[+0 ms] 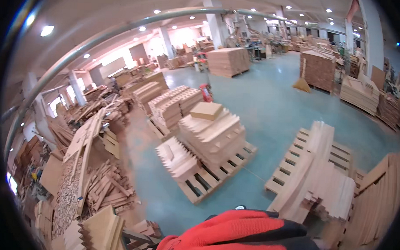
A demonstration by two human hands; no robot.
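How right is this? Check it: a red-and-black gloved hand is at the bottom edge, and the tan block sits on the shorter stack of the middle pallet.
Not quite: the head view shows the tan block on the taller stack of the middle pallet. The red-and-black gloved hand is at the bottom edge, as you say.

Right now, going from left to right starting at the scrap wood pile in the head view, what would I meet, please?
Scrap wood pile, stacked notched wood, long pale boards, stacked brown boards at the right.
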